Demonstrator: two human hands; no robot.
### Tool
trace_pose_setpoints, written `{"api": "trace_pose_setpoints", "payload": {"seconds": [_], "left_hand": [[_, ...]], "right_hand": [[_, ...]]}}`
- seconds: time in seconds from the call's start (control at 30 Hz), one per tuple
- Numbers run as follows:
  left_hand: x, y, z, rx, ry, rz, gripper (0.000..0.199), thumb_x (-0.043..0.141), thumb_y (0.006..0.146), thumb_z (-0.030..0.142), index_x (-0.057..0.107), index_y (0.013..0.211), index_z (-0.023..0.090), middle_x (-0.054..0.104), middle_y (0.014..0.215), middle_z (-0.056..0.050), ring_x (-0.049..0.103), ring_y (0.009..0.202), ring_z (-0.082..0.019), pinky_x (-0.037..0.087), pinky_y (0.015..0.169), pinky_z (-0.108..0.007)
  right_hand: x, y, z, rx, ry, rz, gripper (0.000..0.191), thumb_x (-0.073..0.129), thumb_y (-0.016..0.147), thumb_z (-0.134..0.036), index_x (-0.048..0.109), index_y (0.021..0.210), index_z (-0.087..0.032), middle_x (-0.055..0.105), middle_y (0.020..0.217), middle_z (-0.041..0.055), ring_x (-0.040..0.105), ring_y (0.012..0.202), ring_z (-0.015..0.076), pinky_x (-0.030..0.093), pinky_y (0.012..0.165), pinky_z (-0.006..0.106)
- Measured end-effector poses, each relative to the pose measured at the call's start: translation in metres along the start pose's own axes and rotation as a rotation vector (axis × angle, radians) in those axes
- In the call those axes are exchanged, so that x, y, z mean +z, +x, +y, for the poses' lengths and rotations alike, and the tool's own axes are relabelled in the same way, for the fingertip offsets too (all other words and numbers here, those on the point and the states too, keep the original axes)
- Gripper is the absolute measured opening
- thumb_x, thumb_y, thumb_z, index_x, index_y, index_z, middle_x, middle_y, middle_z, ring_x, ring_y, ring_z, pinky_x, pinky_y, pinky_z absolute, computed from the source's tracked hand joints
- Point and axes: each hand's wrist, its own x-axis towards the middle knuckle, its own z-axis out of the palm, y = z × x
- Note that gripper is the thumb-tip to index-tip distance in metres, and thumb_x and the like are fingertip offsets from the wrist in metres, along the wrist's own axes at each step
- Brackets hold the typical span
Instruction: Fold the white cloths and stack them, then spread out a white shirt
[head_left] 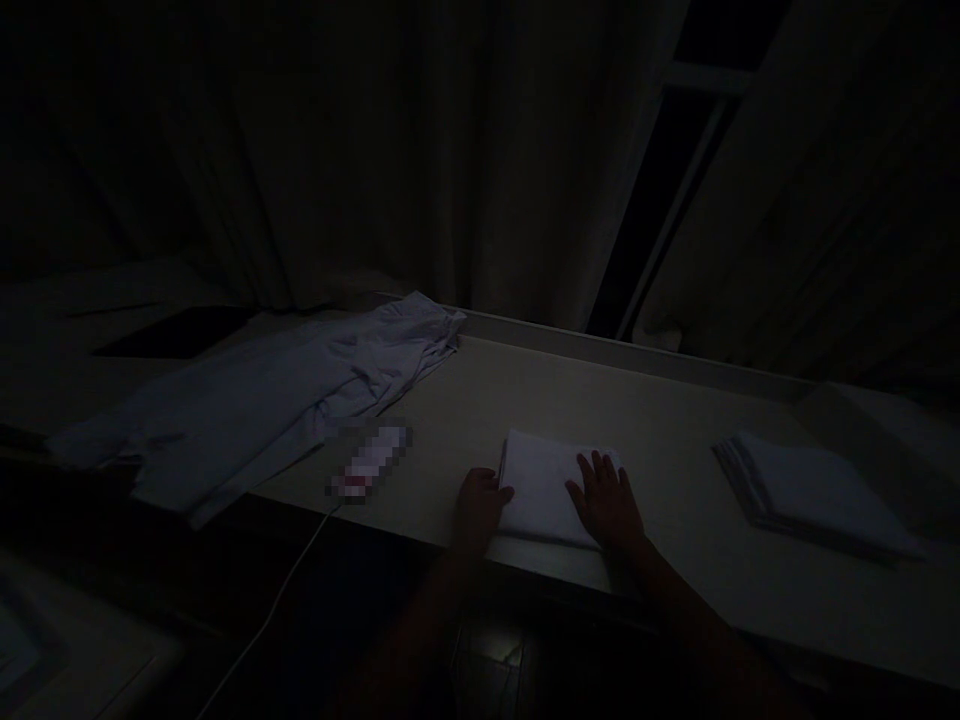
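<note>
1. The folded white cloth (544, 488) lies flat on the pale table (660, 420), close to the table's near edge; in the one head view it is the brightest patch in a very dark room.
2. The left hand (478, 508) sits at the folded white cloth's left edge, fingers curled loosely, thumb touching the cloth; whether it pinches the cloth's edge cannot be told in this light.
3. The right hand (606, 500) lies open and flat on the folded white cloth's right part, fingers spread and pointing away from the person, pressing down rather than gripping.
4. Left of the folded white cloth, just beyond the left hand, a small blurred object (369, 462) rests on the table; a thin white cable (277, 598) runs from it over the near edge and down.
5. Farther left of the folded white cloth, a pale garment (270, 400) lies spread and rumpled, one end hanging past the table's near edge.
6. Well to the right of the folded white cloth sits a stack of folded white cloths (814, 492), apart from both hands.
7. Behind the folded white cloth, beyond the table's raised back rim, hang dark curtains (465, 160) with a narrow gap.
8. Nothing lies between the hands and the folded white cloth; the table around it is bare up to the blurred object and the stack.
</note>
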Motion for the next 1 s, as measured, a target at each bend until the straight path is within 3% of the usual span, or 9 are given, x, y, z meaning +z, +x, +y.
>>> {"api": "trace_pose_setpoints", "payload": {"seconds": [0.3,0.4,0.57,0.67,0.83,1.0], "left_hand": [[-0.001,-0.012,-0.002,0.136,0.093,0.035,0.023,0.059,0.082,0.023,0.051,0.103,0.022,0.066,0.098,-0.004,0.066,0.084,-0.014,0.048,0.075,-0.026],[-0.002,-0.014,-0.002,0.177,0.115,0.027,0.022,0.053,0.085,0.021,0.051,0.106,0.022,0.065,0.101,-0.005,0.066,0.088,-0.015,0.049,0.078,-0.027],[-0.005,-0.018,0.0,0.241,0.155,0.021,0.024,0.048,0.085,0.018,0.05,0.108,0.022,0.066,0.102,-0.006,0.065,0.092,-0.016,0.05,0.082,-0.029],[-0.005,-0.024,0.002,0.283,0.18,0.032,0.025,0.043,0.085,0.015,0.051,0.107,0.021,0.065,0.103,-0.007,0.064,0.096,-0.017,0.049,0.087,-0.032],[-0.006,-0.038,-0.001,0.356,0.202,0.06,0.031,0.04,0.084,0.014,0.053,0.112,0.017,0.059,0.119,-0.012,0.056,0.115,-0.02,0.041,0.103,-0.038],[-0.019,-0.047,-0.006,0.527,0.388,-0.011,0.024,0.04,0.091,0.024,0.057,0.106,0.019,0.061,0.109,-0.011,0.056,0.107,-0.023,0.045,0.096,-0.042]], "right_hand": [[-0.008,0.003,-0.001,0.011,-0.002,-0.045,0.068,0.022,0.096,-0.059,0.03,0.15,-0.017,0.021,0.158,0.0136,0.011,0.145,0.0326,0.004,0.113,0.056],[-0.023,0.006,-0.022,-0.061,0.036,-0.047,0.066,0.025,0.096,-0.057,0.035,0.148,-0.017,0.021,0.158,0.0135,0.011,0.145,0.0337,0.002,0.113,0.058],[-0.04,0.016,-0.084,-0.309,0.182,-0.1,0.053,0.027,0.099,-0.049,0.033,0.148,-0.031,0.023,0.158,0.0037,0.014,0.145,0.0286,0.007,0.114,0.055],[-0.037,0.024,-0.109,-0.308,0.207,-0.132,0.049,0.025,0.1,-0.043,0.036,0.146,-0.032,0.029,0.156,0.0034,0.018,0.144,0.0282,0.009,0.113,0.055],[-0.024,0.024,-0.119,-0.264,0.188,-0.106,0.046,0.024,0.1,-0.04,0.038,0.144,-0.034,0.035,0.153,0.0028,0.025,0.141,0.0275,0.01,0.112,0.056],[-0.029,0.025,-0.122,-0.253,0.167,-0.111,0.045,0.031,0.098,-0.038,0.041,0.142,-0.033,0.037,0.152,0.004,0.028,0.137,0.0295,0.016,0.109,0.054]]}}
